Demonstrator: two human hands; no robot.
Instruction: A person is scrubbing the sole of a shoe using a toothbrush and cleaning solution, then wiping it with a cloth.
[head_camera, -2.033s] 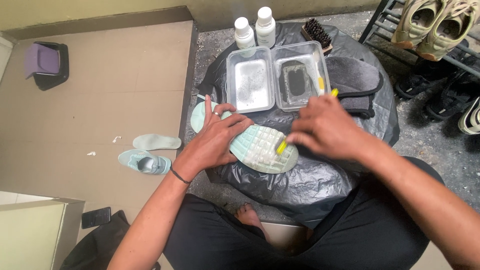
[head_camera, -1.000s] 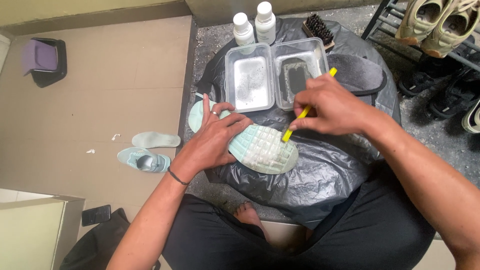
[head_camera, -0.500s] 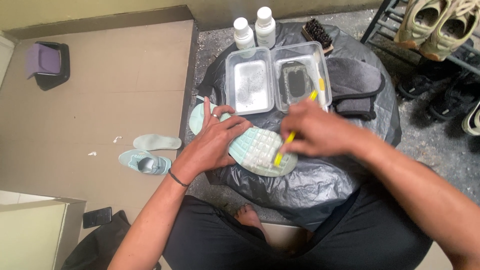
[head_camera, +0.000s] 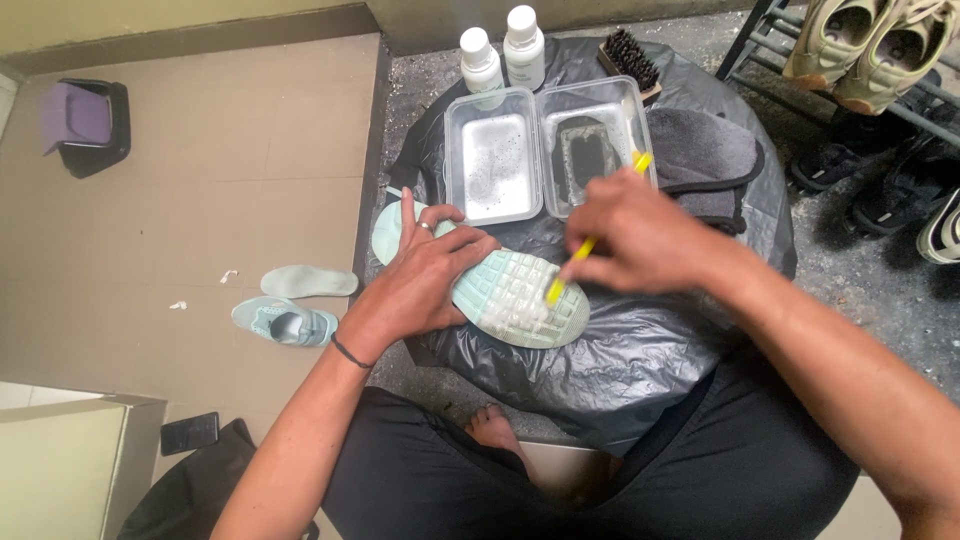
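Note:
A pale mint shoe (head_camera: 510, 300) lies sole-up on a black plastic sheet (head_camera: 640, 360). My left hand (head_camera: 425, 275) presses down on its middle and holds it still. My right hand (head_camera: 635, 240) grips a thin yellow brush (head_camera: 585, 250), whose lower end touches the foamy white tread near the heel. Just beyond the shoe stands a clear two-part plastic tray (head_camera: 545, 145); its left half holds soapy water and its right half dark liquid.
Two white bottles (head_camera: 500, 55) and a bristle brush (head_camera: 630, 60) stand behind the tray, a grey cloth (head_camera: 710, 160) to its right. The matching shoe (head_camera: 285, 322) and an insole (head_camera: 305, 282) lie on the floor at left. A shoe rack (head_camera: 870, 60) is at right.
My right hand has gone with the yellow brush from the sole up toward the tray and back down onto the sole. My left hand has stayed on the shoe.

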